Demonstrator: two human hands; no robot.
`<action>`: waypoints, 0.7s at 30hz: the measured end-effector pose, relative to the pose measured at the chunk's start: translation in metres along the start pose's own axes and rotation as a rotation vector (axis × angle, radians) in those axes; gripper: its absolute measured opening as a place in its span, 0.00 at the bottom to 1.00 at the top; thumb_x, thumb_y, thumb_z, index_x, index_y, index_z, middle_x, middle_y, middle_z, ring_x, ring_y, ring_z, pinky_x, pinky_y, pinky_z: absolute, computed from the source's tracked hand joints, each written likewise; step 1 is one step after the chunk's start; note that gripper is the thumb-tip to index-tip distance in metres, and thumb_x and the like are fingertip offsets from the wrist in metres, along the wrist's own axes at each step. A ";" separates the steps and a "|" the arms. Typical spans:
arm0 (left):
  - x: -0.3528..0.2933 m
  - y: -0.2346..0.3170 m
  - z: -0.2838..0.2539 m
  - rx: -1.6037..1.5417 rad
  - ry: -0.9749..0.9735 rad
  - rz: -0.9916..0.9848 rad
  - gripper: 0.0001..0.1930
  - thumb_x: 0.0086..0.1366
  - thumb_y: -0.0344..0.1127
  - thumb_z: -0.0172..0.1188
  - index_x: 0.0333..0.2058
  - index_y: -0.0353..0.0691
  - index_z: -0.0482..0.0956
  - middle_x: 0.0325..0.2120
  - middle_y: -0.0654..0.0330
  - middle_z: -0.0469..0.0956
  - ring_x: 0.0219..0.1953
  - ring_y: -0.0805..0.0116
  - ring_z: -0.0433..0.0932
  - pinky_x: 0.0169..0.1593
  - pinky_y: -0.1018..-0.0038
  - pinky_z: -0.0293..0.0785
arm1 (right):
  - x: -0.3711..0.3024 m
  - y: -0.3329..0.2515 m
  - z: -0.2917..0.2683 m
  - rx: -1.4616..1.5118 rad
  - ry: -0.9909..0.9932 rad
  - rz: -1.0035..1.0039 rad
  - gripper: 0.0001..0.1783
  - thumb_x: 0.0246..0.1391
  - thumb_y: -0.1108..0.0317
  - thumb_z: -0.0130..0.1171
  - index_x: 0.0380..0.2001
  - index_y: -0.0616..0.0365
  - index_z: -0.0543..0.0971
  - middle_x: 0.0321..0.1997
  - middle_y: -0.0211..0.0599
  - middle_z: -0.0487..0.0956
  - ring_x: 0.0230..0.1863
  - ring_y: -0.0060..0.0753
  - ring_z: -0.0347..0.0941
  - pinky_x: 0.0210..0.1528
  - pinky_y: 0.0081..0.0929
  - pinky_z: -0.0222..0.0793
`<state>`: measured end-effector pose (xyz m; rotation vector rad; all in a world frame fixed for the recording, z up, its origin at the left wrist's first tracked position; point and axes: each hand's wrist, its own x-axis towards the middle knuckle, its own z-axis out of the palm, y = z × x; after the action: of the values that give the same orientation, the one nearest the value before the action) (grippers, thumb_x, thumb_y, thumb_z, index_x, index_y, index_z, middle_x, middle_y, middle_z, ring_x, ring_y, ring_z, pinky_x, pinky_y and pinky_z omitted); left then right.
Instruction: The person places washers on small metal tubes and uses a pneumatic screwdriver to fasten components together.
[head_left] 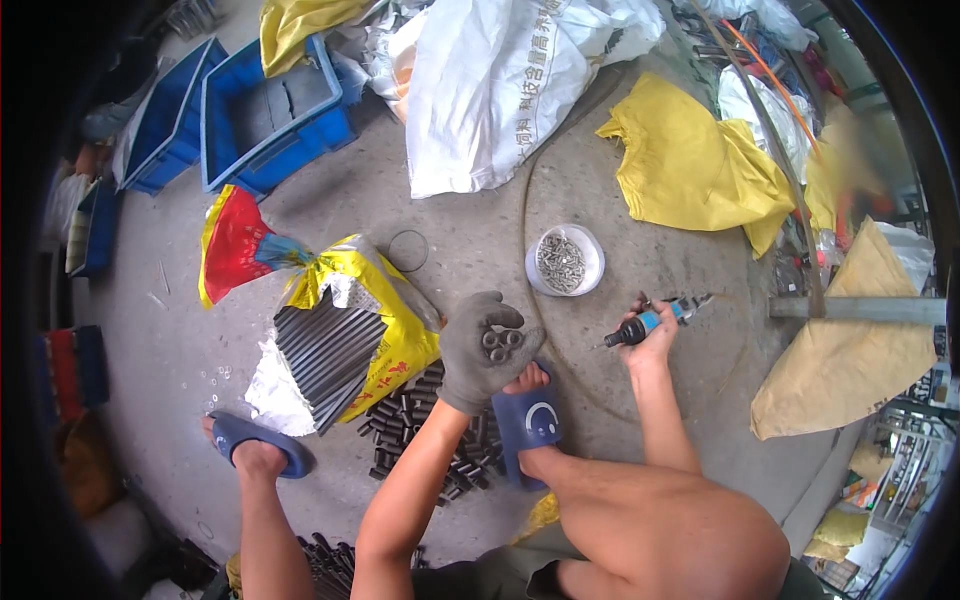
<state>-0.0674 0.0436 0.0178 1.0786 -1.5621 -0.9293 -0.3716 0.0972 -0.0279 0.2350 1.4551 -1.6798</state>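
A grey work glove covers my left hand (475, 352), whose fingers curl round several short black tubes (503, 344) with their round ends facing up. Bare and farther right, my right hand (648, 338) grips a blue and black power screwdriver (632, 330), its tip pointing left toward the glove but apart from it. Just beyond and between the hands stands a white tub (597, 262) of small metal screws (562, 264). Below the glove, a pile of short black tubes (400, 432) lies on the floor, partly hidden by my left forearm.
A torn yellow bag (392, 365) holding long black tubes (325, 345) lies left. Blue crates (275, 150) stand at the far left. A white sack (480, 100) and yellow sack (690, 165) lie beyond. A hose (524, 215) curves across the floor; a metal bar (860, 309) juts in right.
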 end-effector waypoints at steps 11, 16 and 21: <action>0.072 0.025 -0.070 -0.198 -0.393 -0.552 0.16 0.75 0.43 0.58 0.37 0.32 0.79 0.30 0.60 0.81 0.31 0.72 0.81 0.36 0.74 0.76 | 0.034 0.039 -0.042 -0.011 0.073 0.498 0.29 0.53 0.41 0.62 0.45 0.55 0.81 0.38 0.34 0.84 0.38 0.31 0.80 0.37 0.31 0.75; 0.107 0.094 -0.131 -0.387 -0.289 -0.616 0.18 0.78 0.45 0.55 0.48 0.33 0.80 0.36 0.55 0.85 0.38 0.68 0.85 0.45 0.72 0.80 | 0.032 0.016 -0.039 -0.229 0.009 0.509 0.34 0.56 0.35 0.63 0.46 0.57 0.80 0.41 0.40 0.85 0.41 0.37 0.82 0.39 0.37 0.81; 0.071 0.092 -0.129 -1.059 -0.119 -0.947 0.26 0.77 0.51 0.54 0.60 0.35 0.70 0.50 0.45 0.81 0.55 0.48 0.81 0.60 0.55 0.77 | -0.071 0.016 0.021 -1.704 -0.135 -0.855 0.25 0.48 0.52 0.75 0.45 0.55 0.85 0.33 0.37 0.84 0.32 0.44 0.81 0.36 0.38 0.78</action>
<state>0.0310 -0.0023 0.1529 0.9067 -0.3427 -2.1390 -0.3098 0.1141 0.0122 -1.5212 2.4682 -0.3794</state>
